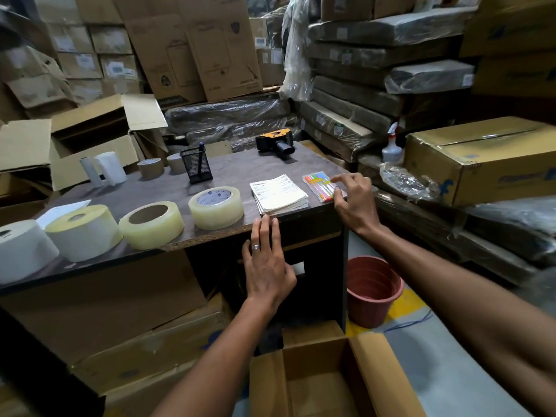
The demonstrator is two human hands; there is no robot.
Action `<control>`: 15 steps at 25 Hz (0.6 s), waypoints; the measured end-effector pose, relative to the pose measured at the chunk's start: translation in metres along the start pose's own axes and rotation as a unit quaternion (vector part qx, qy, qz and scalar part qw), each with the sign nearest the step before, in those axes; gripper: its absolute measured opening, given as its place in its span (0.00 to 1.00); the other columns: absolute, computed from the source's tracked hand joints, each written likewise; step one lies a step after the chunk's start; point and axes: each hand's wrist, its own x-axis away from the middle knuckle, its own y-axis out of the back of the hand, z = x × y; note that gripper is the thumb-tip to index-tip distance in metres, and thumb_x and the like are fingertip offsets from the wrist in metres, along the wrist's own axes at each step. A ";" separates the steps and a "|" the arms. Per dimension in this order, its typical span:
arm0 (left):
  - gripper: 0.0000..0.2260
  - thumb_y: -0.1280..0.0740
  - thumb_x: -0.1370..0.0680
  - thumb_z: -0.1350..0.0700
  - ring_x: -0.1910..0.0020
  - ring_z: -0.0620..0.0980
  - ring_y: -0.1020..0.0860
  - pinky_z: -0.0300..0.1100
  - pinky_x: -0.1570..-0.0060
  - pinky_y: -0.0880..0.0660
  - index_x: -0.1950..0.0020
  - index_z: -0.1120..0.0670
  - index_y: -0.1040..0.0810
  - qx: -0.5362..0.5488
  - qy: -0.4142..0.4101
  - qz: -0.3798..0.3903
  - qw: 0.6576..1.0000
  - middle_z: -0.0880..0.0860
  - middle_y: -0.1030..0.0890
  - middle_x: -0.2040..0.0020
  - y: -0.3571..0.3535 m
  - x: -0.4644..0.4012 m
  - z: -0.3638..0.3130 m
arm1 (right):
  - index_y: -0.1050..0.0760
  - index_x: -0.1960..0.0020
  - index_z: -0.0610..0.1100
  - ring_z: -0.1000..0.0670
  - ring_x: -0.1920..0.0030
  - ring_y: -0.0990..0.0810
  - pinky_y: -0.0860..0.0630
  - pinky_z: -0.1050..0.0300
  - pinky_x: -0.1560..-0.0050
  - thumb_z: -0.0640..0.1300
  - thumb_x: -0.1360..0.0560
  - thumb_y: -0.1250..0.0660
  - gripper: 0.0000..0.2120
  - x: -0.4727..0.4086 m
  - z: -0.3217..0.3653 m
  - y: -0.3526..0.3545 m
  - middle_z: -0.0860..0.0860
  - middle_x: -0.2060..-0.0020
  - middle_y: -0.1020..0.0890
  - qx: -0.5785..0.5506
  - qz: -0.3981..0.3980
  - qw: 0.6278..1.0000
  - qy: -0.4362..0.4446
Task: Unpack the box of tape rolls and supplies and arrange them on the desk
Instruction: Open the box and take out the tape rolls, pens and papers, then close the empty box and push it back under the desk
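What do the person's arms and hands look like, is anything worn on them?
Both forearms are bare, with no sleeves, gloves or watch in view. The left hand wears a plain silver ring on one finger. The right hand shows no rings or other items.

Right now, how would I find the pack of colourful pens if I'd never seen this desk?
Start at the dark wooden desk and follow its front row of big rolls rightward to the stack of paper forms. Just past it, at the desk's right corner, lies the pack of markers, under the right hand. It is the only brightly multicoloured thing there.
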 end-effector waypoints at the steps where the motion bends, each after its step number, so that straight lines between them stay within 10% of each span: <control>1: 0.43 0.35 0.32 0.52 0.20 0.56 0.51 0.58 0.27 0.38 0.20 0.57 0.48 0.012 0.005 0.004 1.000 0.57 0.48 0.20 0.000 0.003 -0.002 | 0.21 0.42 0.47 0.45 0.42 0.29 0.32 0.55 0.42 0.42 0.25 0.37 0.12 0.012 0.001 0.003 0.47 0.47 0.23 -0.007 -0.017 1.000 0.007; 12: 0.20 0.45 0.19 0.51 0.40 0.49 0.26 0.47 0.40 0.27 0.27 0.45 0.33 0.209 -0.027 0.240 0.948 0.47 0.28 0.36 -0.085 0.147 0.017 | 0.21 0.48 0.47 0.56 0.54 0.23 0.30 0.71 0.52 0.36 0.27 0.35 0.11 0.192 -0.027 -0.002 0.50 0.53 0.20 -0.086 0.042 0.987 -0.126; 15: 0.17 0.45 0.18 0.51 0.41 0.47 0.26 0.46 0.40 0.27 0.30 0.43 0.31 0.230 0.016 0.283 0.931 0.46 0.26 0.36 -0.109 0.190 0.015 | 0.21 0.48 0.48 0.55 0.54 0.20 0.25 0.62 0.51 0.36 0.27 0.34 0.12 0.253 -0.044 -0.015 0.53 0.54 0.17 -0.095 0.091 0.968 -0.214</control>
